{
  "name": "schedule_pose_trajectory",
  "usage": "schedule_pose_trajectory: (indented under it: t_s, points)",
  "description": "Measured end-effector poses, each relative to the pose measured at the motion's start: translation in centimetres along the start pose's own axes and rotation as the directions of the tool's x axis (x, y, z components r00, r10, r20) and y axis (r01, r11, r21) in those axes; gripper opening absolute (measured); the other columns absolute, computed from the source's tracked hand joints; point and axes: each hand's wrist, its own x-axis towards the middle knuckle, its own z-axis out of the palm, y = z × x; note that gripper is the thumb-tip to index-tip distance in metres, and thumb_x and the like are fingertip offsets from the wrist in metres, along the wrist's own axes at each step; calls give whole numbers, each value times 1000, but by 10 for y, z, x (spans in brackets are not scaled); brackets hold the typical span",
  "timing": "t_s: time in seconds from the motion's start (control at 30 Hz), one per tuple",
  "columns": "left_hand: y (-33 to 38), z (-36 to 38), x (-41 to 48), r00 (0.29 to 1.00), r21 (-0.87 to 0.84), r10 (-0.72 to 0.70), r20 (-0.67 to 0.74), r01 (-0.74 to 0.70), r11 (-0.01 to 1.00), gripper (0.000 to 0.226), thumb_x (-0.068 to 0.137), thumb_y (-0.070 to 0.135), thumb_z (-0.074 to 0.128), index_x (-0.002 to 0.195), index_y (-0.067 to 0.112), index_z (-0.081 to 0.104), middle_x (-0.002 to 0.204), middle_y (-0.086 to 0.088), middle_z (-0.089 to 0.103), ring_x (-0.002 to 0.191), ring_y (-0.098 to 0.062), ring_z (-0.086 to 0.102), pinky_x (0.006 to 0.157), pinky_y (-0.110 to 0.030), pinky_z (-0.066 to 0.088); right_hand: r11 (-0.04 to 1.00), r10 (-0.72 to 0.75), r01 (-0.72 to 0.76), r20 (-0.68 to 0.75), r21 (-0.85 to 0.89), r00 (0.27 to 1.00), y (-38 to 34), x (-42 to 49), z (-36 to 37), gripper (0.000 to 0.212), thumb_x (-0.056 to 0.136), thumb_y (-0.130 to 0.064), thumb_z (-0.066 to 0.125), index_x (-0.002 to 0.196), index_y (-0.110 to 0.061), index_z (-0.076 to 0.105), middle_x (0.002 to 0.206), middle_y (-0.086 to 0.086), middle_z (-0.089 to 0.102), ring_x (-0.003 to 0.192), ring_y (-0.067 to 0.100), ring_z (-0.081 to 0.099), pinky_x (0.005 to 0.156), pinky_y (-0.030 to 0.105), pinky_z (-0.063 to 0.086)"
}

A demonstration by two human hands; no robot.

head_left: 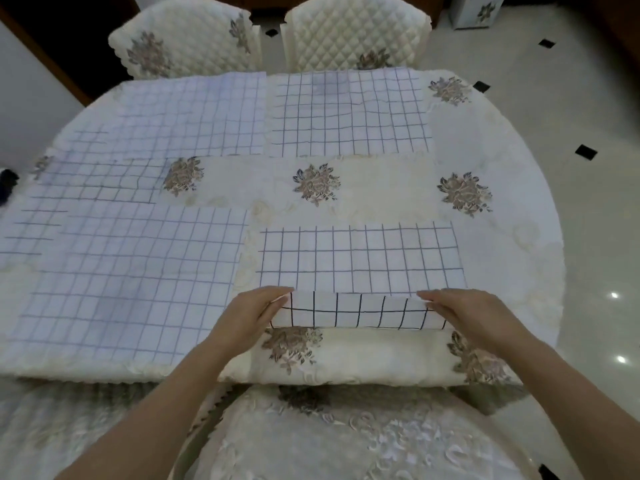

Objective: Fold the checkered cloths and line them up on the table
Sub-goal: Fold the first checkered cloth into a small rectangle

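Note:
A white checkered cloth [360, 258] lies in front of me near the table's front edge. Its near edge is lifted and turned over toward the far side. My left hand [249, 313] pinches the lifted edge at its left corner and my right hand [464, 313] pinches it at the right corner. A large checkered cloth [131, 282] lies flat at the left. Two more checkered cloths lie at the back: the far-left cloth [187, 116] and the far-middle cloth [349, 114]. Another checkered cloth [93, 181] lies at the left, partly under the others.
The round table carries a cream tablecloth [398, 188] with embroidered flowers. Two quilted chairs, the left chair [187, 43] and the right chair [356, 32], stand at the far side. A chair back [346, 438] with lace cover is right below me. Glossy tiled floor [588, 168] lies to the right.

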Motion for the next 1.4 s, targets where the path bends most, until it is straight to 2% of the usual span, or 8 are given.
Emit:
schedule_pose_trajectory:
  t_s: [0.2,0.4,0.53,0.63,0.83,1.0,1.1,1.4]
  points:
    - [-7,-15,84,996,64,-95,-5,95,993,36,105,35,44,130,18,64,125,3,68,114,-16,61,89,-26,46,983,-161,141,-187,-115,969,38,83,-8,40,99,-38,41,117,-19,71,98,0,72,84,28,69,63,30,49]
    - [-36,-2,149,994,83,-46,-94,54,995,31,102,23,54,128,13,67,136,-1,61,136,-18,47,109,-24,33,993,-101,85,-212,-84,972,76,139,24,36,102,-39,42,124,-25,68,133,-1,64,127,30,57,95,50,51]
    - [-61,15,165,969,144,65,-238,-31,989,19,96,21,63,106,11,76,121,-2,69,116,-21,59,97,-40,53,995,-79,67,-186,-70,979,90,165,38,43,102,-44,31,130,-31,61,146,-3,52,139,27,44,104,51,43]
    - [-67,19,168,933,225,143,-331,-70,972,28,96,32,55,98,11,73,114,-1,69,102,-21,60,89,-35,51,994,-87,64,-266,-93,960,90,175,47,42,101,-41,38,132,-24,60,148,2,51,140,28,42,106,51,41]
    - [-53,24,160,902,407,64,-427,129,905,34,91,25,64,123,13,61,131,-7,58,120,-29,53,104,-52,39,994,-27,-13,-349,-111,937,80,172,54,46,102,-41,41,138,-16,56,148,6,51,141,27,42,113,50,33]
    - [-14,51,132,962,460,149,-228,-29,887,48,97,35,48,142,18,50,156,-4,39,144,-23,36,118,-52,24,981,188,-186,-437,48,879,49,134,45,50,102,-38,39,143,-11,50,152,9,44,145,30,34,118,53,26]
    - [-6,70,119,989,475,94,-116,-28,879,57,101,49,32,154,27,34,165,1,19,153,-19,14,121,-51,16,958,286,-276,-332,78,899,34,103,53,61,101,-52,28,150,-18,39,159,5,32,150,26,22,121,50,19]
    - [-16,92,102,986,536,13,-167,80,840,64,100,56,32,157,30,22,167,-2,10,153,-21,10,119,-57,16,935,343,-353,-149,-44,927,47,101,77,70,96,-66,16,158,-34,12,167,-2,6,153,21,-4,124,47,4]
